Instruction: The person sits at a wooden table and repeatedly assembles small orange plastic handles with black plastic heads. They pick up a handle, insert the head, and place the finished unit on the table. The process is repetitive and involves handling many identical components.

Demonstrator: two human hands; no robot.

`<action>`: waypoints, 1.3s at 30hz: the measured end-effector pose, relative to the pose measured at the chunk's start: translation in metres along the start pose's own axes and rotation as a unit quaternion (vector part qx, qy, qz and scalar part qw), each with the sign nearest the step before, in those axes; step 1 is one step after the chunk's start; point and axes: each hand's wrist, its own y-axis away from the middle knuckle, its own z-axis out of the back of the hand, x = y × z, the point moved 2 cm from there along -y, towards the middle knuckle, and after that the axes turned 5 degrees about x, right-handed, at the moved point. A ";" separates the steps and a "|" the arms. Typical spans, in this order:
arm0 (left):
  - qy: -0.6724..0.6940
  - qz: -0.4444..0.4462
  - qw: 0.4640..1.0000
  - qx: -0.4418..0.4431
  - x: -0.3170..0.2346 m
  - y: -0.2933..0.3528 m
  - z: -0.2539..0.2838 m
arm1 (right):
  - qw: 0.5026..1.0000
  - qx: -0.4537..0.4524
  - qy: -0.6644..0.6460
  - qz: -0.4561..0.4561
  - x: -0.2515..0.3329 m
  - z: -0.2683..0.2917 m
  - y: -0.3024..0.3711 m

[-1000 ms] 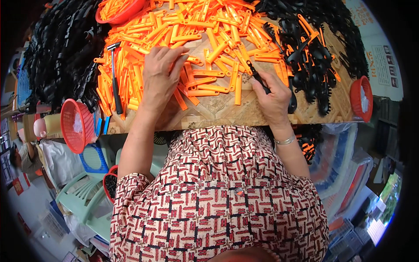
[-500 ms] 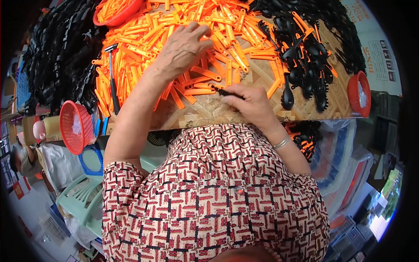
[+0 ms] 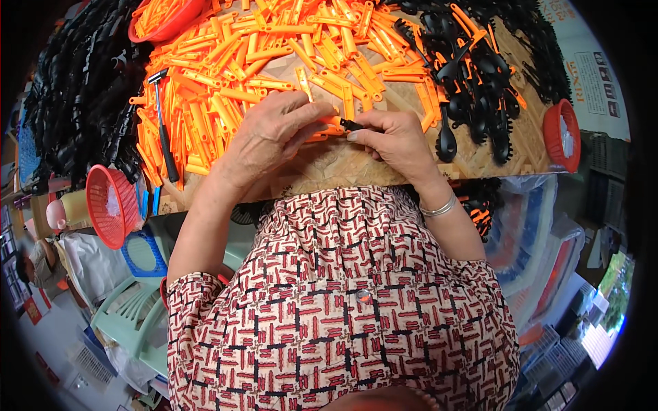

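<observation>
My left hand point(image 3: 277, 130) is closed on an orange plastic handle point(image 3: 332, 120), just over the near part of the table. Only the handle's end shows past the fingers. Pinched in my right hand point(image 3: 397, 142) is a black plastic piece point(image 3: 353, 126) with a notched tip; the rest of it is hidden by the fingers. Tip and handle end meet between the two hands, but I cannot tell whether they are joined. Beyond my left hand spreads a big heap of loose orange handles point(image 3: 205, 89).
Black spoon-shaped utensils point(image 3: 483, 103), some with orange handles, lie at the right. Dark plastic parts point(image 3: 75, 82) pile up at far left. A black-handled hammer point(image 3: 163, 123) rests on the heap's left side. Red baskets stand left point(image 3: 110, 205) and right point(image 3: 562, 137) along the table edge point(image 3: 329, 178).
My left hand has come down and right from above the orange heap, now with an orange handle in it, against the black piece. My right hand has stayed nearly in place.
</observation>
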 end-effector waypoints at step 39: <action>0.120 0.141 0.981 -0.062 -0.018 -0.003 -0.018 | 0.871 -0.143 0.309 0.355 0.011 0.010 0.016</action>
